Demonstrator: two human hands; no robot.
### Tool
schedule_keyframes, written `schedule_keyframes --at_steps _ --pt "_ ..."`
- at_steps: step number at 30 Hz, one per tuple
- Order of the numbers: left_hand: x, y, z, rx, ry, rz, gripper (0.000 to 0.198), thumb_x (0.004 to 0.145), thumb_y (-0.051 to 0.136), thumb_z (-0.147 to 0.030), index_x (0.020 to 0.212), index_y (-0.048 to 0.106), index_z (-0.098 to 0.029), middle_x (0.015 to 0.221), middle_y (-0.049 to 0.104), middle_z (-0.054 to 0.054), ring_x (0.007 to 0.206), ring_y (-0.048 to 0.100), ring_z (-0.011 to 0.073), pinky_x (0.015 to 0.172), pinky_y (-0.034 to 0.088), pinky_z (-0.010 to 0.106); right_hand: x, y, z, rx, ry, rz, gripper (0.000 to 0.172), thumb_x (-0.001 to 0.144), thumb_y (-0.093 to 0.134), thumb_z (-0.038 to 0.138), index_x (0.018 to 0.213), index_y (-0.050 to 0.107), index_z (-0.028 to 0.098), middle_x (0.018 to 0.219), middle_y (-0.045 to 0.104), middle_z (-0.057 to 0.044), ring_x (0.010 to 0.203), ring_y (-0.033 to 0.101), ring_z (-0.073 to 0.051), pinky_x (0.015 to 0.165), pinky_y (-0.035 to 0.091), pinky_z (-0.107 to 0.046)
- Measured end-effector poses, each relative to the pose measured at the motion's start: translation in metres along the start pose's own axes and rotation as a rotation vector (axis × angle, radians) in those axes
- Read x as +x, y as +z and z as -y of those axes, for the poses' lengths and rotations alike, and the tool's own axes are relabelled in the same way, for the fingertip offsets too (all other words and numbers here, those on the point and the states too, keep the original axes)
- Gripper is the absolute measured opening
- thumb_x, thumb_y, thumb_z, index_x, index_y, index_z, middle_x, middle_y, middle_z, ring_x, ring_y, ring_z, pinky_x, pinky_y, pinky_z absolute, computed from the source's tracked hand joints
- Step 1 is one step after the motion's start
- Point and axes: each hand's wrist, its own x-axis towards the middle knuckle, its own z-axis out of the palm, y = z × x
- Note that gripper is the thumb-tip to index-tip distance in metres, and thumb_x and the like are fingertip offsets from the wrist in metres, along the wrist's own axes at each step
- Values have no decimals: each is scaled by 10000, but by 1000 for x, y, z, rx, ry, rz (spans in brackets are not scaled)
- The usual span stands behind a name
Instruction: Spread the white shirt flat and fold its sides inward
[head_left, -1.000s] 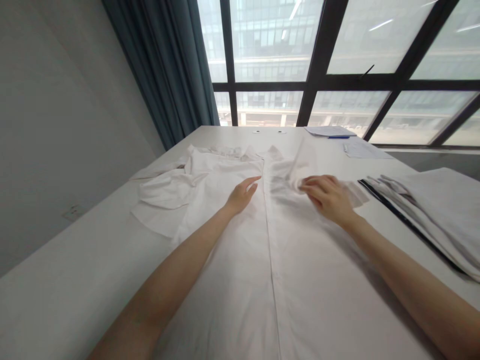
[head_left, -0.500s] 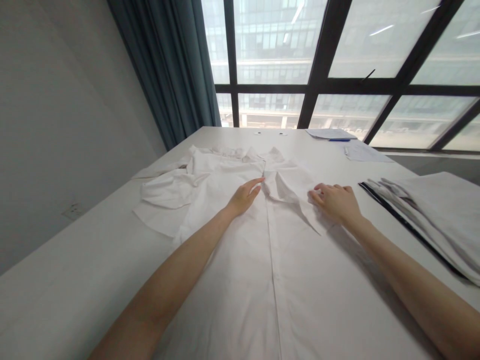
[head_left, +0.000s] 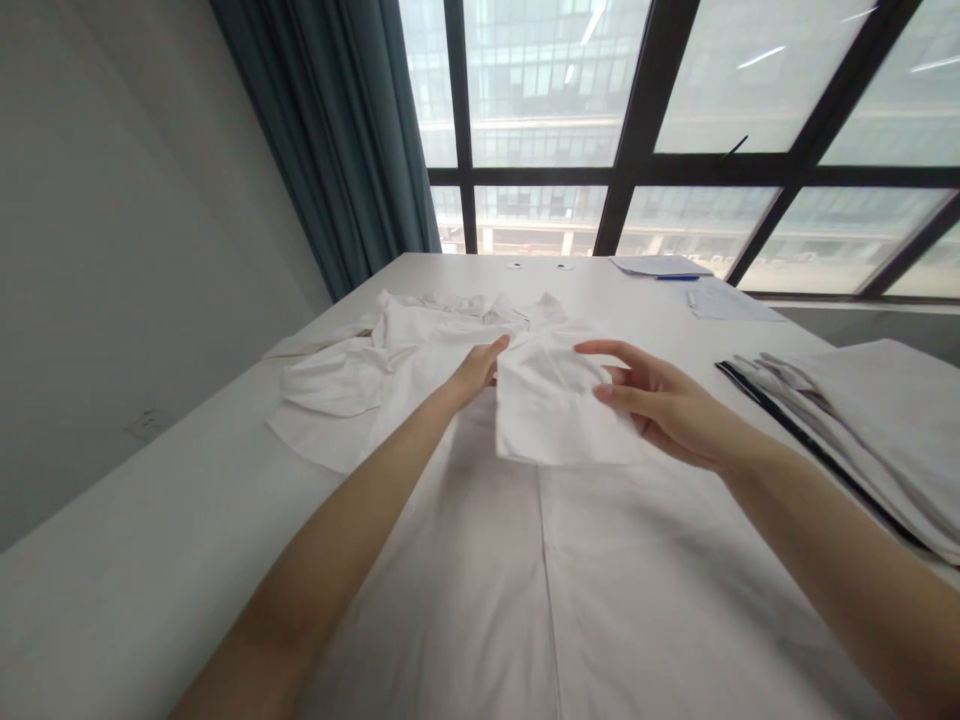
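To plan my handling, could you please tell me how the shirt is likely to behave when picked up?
The shirt is probably floppy, as a sleeve lies in soft folds. It may be light for its size, since it looks thin. It would hardly roll, being spread on the table.

Left hand (head_left: 474, 372) partly hidden behind sleeve (head_left: 551, 405), white shirt (head_left: 480, 590) cut off by bottom edge, folded fabric stack (head_left: 892, 400) cropped at right edge, curtain (head_left: 345, 130) cropped at top

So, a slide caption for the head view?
Left hand and right hand at a white cloth flap over a white cloth shirt.
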Motion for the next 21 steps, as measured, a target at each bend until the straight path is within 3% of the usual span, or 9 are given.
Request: schedule_keyframes --at_steps 2,4,6,8,13,15,18,21 --pt "-5 -10 -12 -87 -109 108 621 925 331 -631 906 690 -123 829 723 100 730 677 204 653 543 304 -2 10 0 49 47 251 554 864 658 374 1376 454 319 954 626 1 773 611 -119 633 507 -243" --pt "-10 -19 -23 -91 -219 217 522 866 476 -629 902 681 -150 805 706 70 638 641 162 559 509 251 -1 12 -5 -4 114 534 519 903 604 360 1391 441 292 1114 644 -49 936 645 -159 788 536 -321" --pt "-15 -28 -29 -1 -277 274 388 767 666 -521 939 676 -174 826 702 41 614 619 136 503 471 210 3 6 -14 -142 130 631 406 930 547 358 1316 527 234 1127 671 -78 990 654 -181 869 516 -360" --pt "-18 -33 -30 64 -290 290 388 683 756 -400 998 664 -192 880 707 29 654 634 139 496 464 194 12 -4 -29 -329 82 494 303 936 511 351 1179 622 208 1051 707 -76 966 664 -190 879 507 -366" --pt "-22 -36 -29 50 -319 373 486 641 754 -328 1091 612 -211 955 718 51 766 687 193 525 499 208 37 -43 -83 -1036 -148 -180 200 857 517 190 953 681 253 1052 705 -40 919 661 -198 857 500 -353" --pt "-25 -35 -31 63 -314 433 520 618 756 -298 1108 598 -223 974 721 49 801 698 211 523 505 207 42 -60 -104 -1119 -135 -299 213 808 520 133 918 681 220 1082 688 -86 991 641 -246 890 483 -397" --pt "-29 -32 -32 91 -298 523 533 598 751 -272 1105 593 -230 1044 718 50 880 702 247 523 519 222 41 -82 -128 -1163 -108 -427 346 801 505 136 1116 639 187 1172 645 -147 1079 602 -308 892 479 -455" --pt "-26 -29 -28 189 -270 442 410 628 718 -286 1023 636 -211 1018 734 59 894 703 263 573 541 258 37 -102 -143 -1164 -99 -521 493 805 496 146 1297 527 153 1179 636 -166 1063 614 -300 897 488 -446"
